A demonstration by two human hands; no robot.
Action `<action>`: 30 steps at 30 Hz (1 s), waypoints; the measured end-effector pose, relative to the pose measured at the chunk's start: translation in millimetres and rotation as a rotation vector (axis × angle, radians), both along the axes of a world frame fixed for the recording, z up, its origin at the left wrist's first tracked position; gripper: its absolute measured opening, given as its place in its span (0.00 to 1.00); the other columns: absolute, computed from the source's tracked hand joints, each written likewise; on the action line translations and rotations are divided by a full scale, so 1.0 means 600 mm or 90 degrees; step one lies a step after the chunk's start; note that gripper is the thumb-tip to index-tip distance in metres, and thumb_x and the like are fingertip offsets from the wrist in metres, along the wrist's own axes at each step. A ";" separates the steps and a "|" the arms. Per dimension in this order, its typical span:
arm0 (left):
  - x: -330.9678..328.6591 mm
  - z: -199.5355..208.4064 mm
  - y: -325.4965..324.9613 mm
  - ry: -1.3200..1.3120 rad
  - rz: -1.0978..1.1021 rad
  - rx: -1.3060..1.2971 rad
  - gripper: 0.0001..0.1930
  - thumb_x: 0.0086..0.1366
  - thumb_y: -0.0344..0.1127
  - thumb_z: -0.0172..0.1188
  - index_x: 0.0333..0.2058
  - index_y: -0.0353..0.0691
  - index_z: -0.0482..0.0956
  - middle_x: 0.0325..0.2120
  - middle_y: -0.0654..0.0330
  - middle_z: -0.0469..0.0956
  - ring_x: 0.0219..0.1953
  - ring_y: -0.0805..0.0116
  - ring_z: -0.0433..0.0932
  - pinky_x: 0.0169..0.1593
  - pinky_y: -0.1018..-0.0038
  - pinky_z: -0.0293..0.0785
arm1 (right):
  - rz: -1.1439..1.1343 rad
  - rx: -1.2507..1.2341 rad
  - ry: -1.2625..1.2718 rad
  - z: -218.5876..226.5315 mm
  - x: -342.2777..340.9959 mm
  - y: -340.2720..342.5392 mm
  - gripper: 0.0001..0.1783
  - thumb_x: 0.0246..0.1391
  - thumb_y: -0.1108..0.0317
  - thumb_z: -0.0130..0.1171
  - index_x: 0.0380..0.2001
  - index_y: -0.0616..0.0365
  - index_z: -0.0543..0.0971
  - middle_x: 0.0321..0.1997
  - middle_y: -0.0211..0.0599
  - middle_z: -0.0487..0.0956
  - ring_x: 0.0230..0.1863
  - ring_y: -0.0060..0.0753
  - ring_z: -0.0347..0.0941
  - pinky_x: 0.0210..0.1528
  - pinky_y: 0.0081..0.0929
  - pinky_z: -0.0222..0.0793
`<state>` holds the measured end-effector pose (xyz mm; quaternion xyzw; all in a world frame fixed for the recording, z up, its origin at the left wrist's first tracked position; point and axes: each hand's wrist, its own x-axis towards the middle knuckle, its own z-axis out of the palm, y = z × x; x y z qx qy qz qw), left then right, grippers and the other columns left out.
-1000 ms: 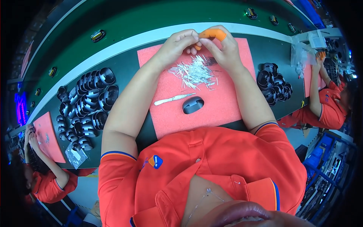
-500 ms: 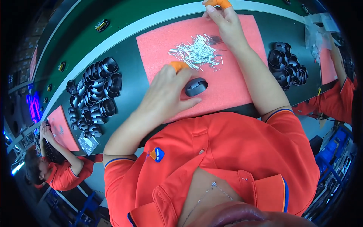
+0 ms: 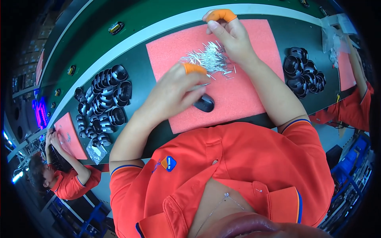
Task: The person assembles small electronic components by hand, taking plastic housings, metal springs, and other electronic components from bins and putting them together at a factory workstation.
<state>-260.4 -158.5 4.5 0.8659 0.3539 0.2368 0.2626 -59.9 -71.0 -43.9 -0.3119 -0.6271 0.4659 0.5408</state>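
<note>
My left hand (image 3: 174, 89), with an orange finger cover, is closed in a pinch at the near left of the pin pile. A thin pale sliver like a metal pin shows at its fingertips. Just below those fingers a black, rounded plastic shell (image 3: 204, 103) lies on the pink foam mat (image 3: 242, 99). My right hand (image 3: 232, 37), also wearing an orange cover, is raised by the mat's far edge with thumb and fingers pressed together; what they hold, if anything, is hidden. Between my hands lies a loose pile of thin silvery pins (image 3: 210, 57).
Stacks of black shells stand left (image 3: 105, 91) and right (image 3: 303, 71) of the mat. A clear plastic bag (image 3: 96, 152) lies at the left table edge. Beyond a pale rail (image 3: 174, 24), small parts sit on a green belt (image 3: 91, 31). Co-workers sit on both sides.
My right hand has come nearer and a little left, over the mat's far part. The fingers of my left hand have closed together. The black shell lies turned and slightly nearer to me.
</note>
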 end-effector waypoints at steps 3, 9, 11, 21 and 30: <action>-0.006 -0.008 -0.019 0.021 -0.092 -0.064 0.13 0.52 0.28 0.60 0.39 0.44 0.78 0.41 0.60 0.74 0.42 0.57 0.71 0.45 0.65 0.68 | 0.008 -0.015 -0.017 -0.001 0.001 0.003 0.09 0.62 0.67 0.50 0.42 0.59 0.70 0.47 0.33 0.72 0.39 0.19 0.69 0.47 0.20 0.65; 0.001 -0.026 -0.022 0.028 -0.094 0.029 0.18 0.50 0.25 0.59 0.43 0.45 0.79 0.43 0.60 0.77 0.47 0.58 0.72 0.51 0.66 0.67 | 0.009 -0.022 0.026 0.002 -0.001 0.003 0.09 0.62 0.68 0.49 0.42 0.59 0.70 0.47 0.36 0.71 0.39 0.21 0.69 0.47 0.21 0.65; 0.007 -0.007 -0.006 -0.024 -0.036 -0.063 0.18 0.51 0.24 0.58 0.43 0.44 0.79 0.42 0.59 0.78 0.46 0.58 0.74 0.50 0.68 0.69 | 0.013 -0.005 0.032 0.003 0.005 0.005 0.08 0.62 0.69 0.49 0.42 0.60 0.70 0.47 0.37 0.71 0.40 0.23 0.69 0.50 0.24 0.64; 0.054 -0.035 0.144 -0.442 0.171 -0.461 0.16 0.64 0.29 0.52 0.51 0.36 0.73 0.30 0.61 0.76 0.25 0.80 0.73 0.31 0.82 0.73 | -0.068 0.168 -0.092 0.022 0.020 0.010 0.08 0.58 0.68 0.54 0.39 0.60 0.73 0.51 0.38 0.69 0.54 0.32 0.64 0.59 0.31 0.57; 0.051 -0.074 0.155 -0.616 0.060 -0.498 0.24 0.60 0.28 0.61 0.53 0.35 0.62 0.43 0.50 0.74 0.43 0.65 0.80 0.46 0.73 0.79 | -0.108 0.115 -0.138 0.011 0.020 0.023 0.09 0.55 0.64 0.57 0.34 0.59 0.76 0.50 0.37 0.71 0.54 0.35 0.66 0.57 0.32 0.60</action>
